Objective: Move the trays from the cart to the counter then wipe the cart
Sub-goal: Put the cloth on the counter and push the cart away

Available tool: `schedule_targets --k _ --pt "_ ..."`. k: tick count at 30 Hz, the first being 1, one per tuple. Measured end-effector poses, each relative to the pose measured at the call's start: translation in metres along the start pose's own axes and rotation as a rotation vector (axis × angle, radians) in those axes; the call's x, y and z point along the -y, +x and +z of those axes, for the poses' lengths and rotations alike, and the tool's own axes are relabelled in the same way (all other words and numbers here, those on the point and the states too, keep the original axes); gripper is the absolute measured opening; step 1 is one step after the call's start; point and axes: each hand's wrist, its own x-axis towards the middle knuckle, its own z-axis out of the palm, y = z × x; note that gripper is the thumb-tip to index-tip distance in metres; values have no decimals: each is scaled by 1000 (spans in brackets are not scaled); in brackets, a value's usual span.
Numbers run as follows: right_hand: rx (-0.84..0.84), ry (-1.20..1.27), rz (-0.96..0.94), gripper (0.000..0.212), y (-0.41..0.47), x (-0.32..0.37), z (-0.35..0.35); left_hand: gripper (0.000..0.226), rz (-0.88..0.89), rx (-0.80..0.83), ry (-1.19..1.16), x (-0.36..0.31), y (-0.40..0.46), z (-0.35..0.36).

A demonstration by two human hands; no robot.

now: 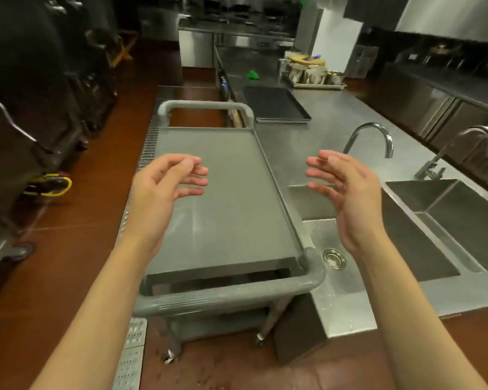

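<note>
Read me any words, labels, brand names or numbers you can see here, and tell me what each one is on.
No readable text anywhere in this view.
Containers at the far end of the counter: any labels too small and blurred to read.
Cart top, dark tray and sink: no markings visible.

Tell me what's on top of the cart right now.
Nothing rests on the cart top; both open hands hover above. The dark trays sit on the counter. Lower shelves are mostly hidden.
</note>
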Motion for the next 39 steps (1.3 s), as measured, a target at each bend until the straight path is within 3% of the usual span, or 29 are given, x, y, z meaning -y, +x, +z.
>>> schedule_targets --k 11,14,17,19,22,28,39 --pt "419 -69 197 15 19 -73 4 15 -173 -228 230 65 -55 11" --pt "701 -419 247 21 -1 -120 4 30 -295 -11 547 109 -77 8" --pt "1150 -1013 237 66 -25 -167 1 73 -374 445 1067 152 -94 3" --pt "1276 -1347 145 75 -35 -193 0 76 -293 636 1413 177 -99 -1" --pt "1146 -1571 -114 56 -40 -214 1 53 -175 705 1598 191 -89 -1" --pt "1072 -1633 -201 37 -40 -220 3 28 -228 720 1636 197 -77 0" --pt "1052 -1590 -293 34 -55 -230 54 15 -302 718 1641 196 -60 -50"
